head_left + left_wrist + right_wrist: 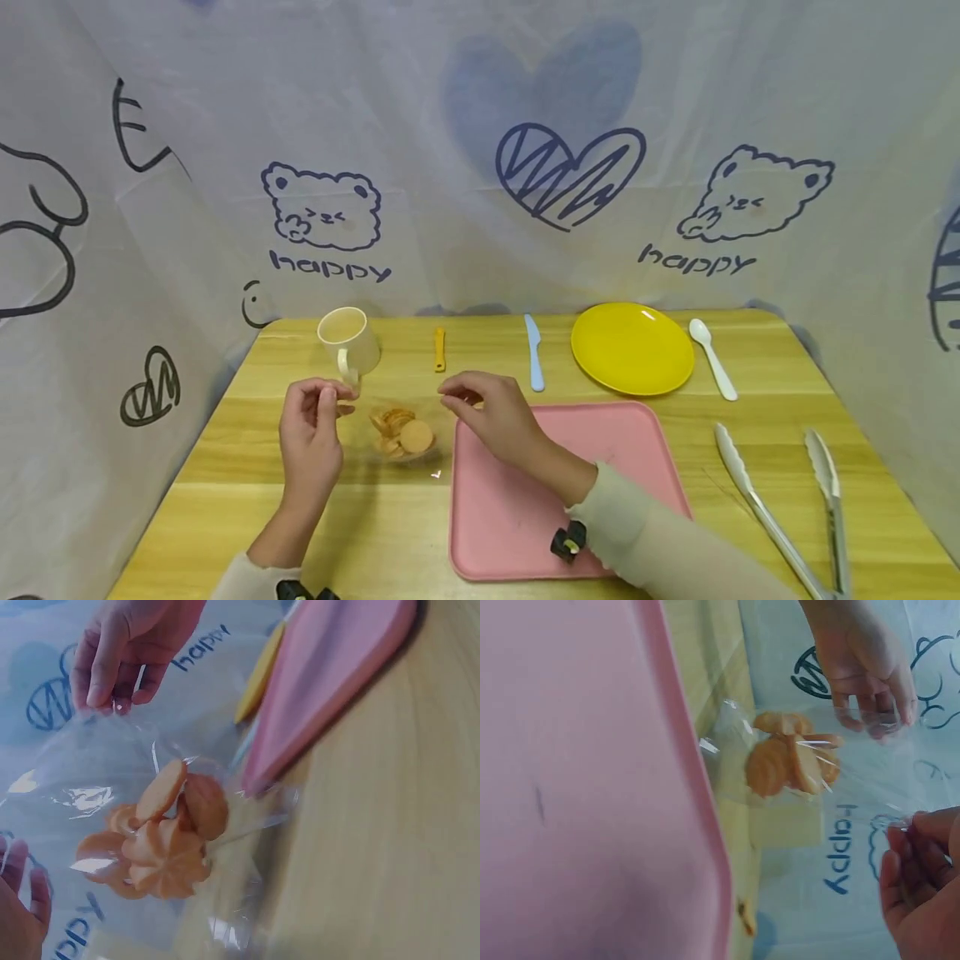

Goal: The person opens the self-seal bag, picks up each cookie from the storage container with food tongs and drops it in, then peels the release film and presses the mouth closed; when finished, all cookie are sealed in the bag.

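A clear plastic bag point(82, 761) with several golden-brown cookies point(405, 433) hangs between my two hands over the table. My right hand point(495, 417) pinches one upper edge of the bag between thumb and fingers, above the pink tray's left corner. On the other side my left hand point(311, 433) grips the opposite upper edge with bent fingers, best seen in the right wrist view. Some cookies are round and flat, and one, in the left wrist view, has a ridged flower shape. They lie low in the bag. The bag's edges are hard to see in the head view.
A pink tray point(562, 517) lies right of the bag. Behind stand a cream mug point(360, 346), a small yellow handle-like piece point(439, 350), a light blue knife point(534, 354), a yellow plate point(632, 350) and a white spoon point(712, 358). Metal tongs point(780, 533) lie spread at right.
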Demonstrator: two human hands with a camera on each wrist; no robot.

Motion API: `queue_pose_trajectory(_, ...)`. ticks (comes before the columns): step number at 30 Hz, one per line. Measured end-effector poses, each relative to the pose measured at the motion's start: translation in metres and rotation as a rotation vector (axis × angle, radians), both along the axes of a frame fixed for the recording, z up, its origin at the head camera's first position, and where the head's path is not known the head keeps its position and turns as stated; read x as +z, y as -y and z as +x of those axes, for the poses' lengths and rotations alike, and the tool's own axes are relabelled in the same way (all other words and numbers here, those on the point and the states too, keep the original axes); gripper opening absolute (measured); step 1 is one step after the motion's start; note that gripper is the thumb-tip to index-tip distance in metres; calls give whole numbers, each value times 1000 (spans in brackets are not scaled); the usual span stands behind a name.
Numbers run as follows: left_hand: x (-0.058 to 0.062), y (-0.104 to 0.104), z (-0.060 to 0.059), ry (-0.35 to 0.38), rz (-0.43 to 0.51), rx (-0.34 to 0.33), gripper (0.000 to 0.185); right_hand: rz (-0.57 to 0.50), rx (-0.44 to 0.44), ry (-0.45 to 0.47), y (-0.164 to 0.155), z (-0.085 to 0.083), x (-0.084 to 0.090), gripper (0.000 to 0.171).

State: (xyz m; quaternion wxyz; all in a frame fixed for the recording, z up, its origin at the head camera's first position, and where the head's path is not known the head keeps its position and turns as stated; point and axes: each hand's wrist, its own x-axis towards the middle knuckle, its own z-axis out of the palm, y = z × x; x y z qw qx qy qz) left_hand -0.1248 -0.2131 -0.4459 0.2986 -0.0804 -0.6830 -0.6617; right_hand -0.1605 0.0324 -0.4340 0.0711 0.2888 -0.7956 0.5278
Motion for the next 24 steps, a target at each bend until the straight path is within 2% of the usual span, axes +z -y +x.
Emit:
queue_pose_trajectory(5, -6, 5, -1, 132, 14, -6, 24, 25, 6, 82, 5, -1, -5, 8)
queue_pose_trajectory(8, -9, 8, -2, 157, 27, -10, 23, 17, 6, 114, 7, -2, -7, 8)
queue_pose_trajectory(13, -15, 15, -5, 62, 67, -63, 21, -2, -14, 137, 10, -3, -7, 8)
queue_pose_trajectory(15, -16, 16, -6, 5, 44, -79, 18, -6, -23, 142, 11, -4, -7, 8)
queue_pose_trajectory(18, -18, 17, -7, -56, -39, -67, 10, -14, -27, 144, 12, -5, -6, 7)
queue_pose_trajectory(21, -19, 17, -9, -86, -98, -44, 9, -20, -31, 154, 12, -7, -5, 6)
queue_pose_trajectory(24, -19, 18, -11, -87, -59, -74, 20, -23, -32, 166, 13, -9, -5, 5)
